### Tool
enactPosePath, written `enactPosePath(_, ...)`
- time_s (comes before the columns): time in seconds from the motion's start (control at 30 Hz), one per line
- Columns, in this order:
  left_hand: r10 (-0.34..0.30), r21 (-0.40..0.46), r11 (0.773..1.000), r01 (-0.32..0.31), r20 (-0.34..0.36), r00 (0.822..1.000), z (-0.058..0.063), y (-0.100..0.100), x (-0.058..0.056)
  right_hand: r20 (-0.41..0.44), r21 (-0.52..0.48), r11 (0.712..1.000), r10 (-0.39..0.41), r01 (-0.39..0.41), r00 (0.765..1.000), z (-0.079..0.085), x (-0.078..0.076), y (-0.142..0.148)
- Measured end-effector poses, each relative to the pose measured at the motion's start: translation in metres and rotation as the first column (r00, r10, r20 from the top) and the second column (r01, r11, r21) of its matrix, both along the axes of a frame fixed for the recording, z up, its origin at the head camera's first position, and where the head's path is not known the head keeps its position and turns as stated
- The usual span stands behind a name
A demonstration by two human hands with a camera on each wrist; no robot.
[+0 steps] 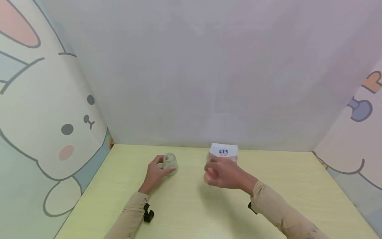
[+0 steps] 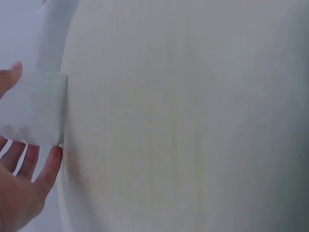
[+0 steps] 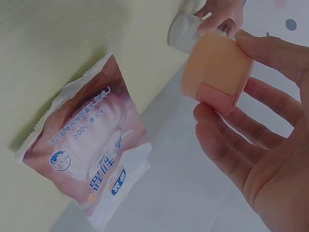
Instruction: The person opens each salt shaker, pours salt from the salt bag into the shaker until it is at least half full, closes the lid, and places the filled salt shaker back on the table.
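Note:
My left hand point(image 1: 156, 174) grips a small translucent jar point(image 1: 170, 162) on the left half of the table. In the left wrist view the frosted wall of the jar point(image 2: 41, 106) stands against the tabletop, the thumb on one side and the fingers on the other. Above the table, right of the jar, my right hand point(image 1: 229, 174) holds an orange lid point(image 3: 215, 63) with a pink flap point(image 3: 216, 98) between thumb and fingers. Lid and jar are apart. Just behind the right hand stands a white and brownish-pink printed salt bag point(image 3: 89, 130), partly hidden in the head view.
The pale yellow wooden table point(image 1: 182, 209) runs back to a plain light wall point(image 1: 191, 83). Side panels with a cartoon rabbit point(image 1: 44, 109) and other drawings flank it. A black wrist strap piece point(image 1: 148, 213) shows at the left sleeve.

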State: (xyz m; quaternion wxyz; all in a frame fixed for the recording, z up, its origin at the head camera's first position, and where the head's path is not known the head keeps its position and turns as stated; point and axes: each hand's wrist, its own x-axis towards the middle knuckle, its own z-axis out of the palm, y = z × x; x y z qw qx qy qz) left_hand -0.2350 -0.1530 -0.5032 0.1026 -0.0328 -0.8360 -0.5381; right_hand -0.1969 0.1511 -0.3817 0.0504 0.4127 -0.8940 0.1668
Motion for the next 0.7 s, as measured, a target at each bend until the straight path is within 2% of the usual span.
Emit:
enactPosePath(0.13, 0.004, 0.0, 1.0, -0.004, -0.006, 1.0, 0.0, -0.001, 0.001, 0.026, 0.005, 1.0, -0.009, 0.009, 1.0, -0.005, 0.001, 0.006)
enactPosePath(0.37, -0.003, 0.0, 1.0, 0.003, -0.01, 1.0, -0.001, -0.001, 0.001, -0.001, -0.038, 0.999, 0.0, 0.0, 1.0, -0.016, 0.003, 0.018)
enactPosePath(0.6, -0.006, 0.006, 1.0, 0.006, -0.014, 1.0, 0.001, 0.0, 0.001, 0.066, -0.016, 0.996, -0.085, 0.086, 0.994, -0.022, 0.009, 0.03)
enactPosePath(0.7, -0.011, 0.011, 1.0, 0.011, -0.013, 1.0, 0.002, 0.0, 0.001, 0.08, -0.009, 0.995, -0.094, 0.095, 0.992, -0.024, 0.012, 0.036)
